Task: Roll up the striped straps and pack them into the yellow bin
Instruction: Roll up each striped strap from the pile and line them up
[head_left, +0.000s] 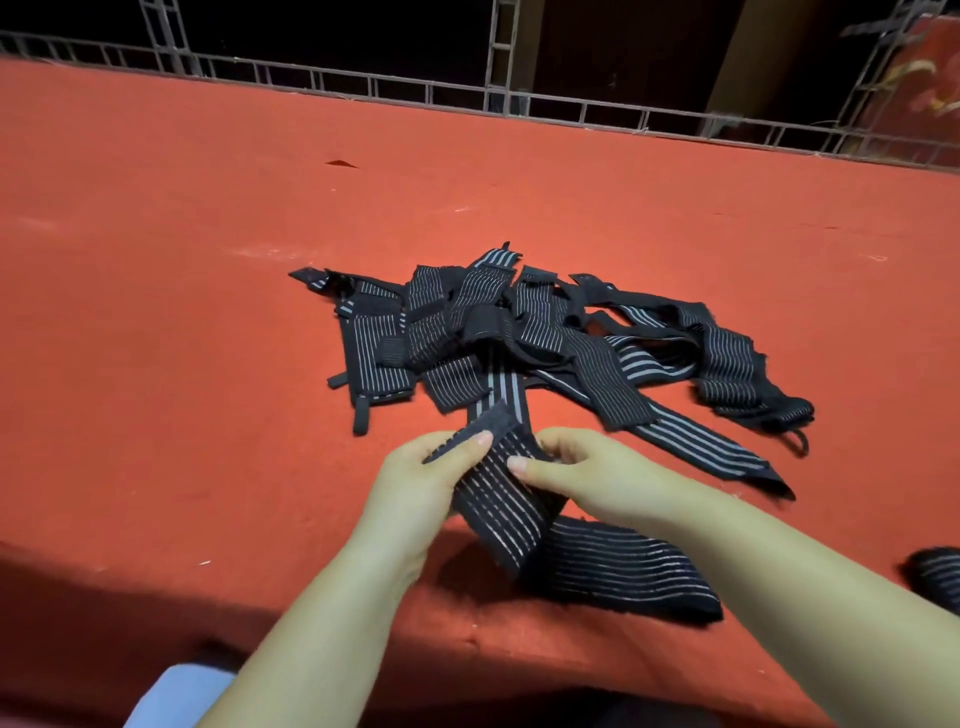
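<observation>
On the red counter (208, 312), one striped strap (506, 512) is pinched by the left hand (415, 475) and right hand (587, 475), both grips closed on it; no writing can be read.

Bright, even light falls from above on the red worktop (156, 312); a dark shadow band lies along its near edge. The far background is black. Wide-angle bending curves the far railing (571, 111); focus is slightly soft.

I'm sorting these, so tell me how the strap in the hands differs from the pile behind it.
The held strap is a single piece; the pile is many straps tangled together. The held strap is pinched at one end by the left hand and right hand, lifted there; the pile lies loose and untouched on the red table. Both are black with pale lengthwise stripes.
</observation>
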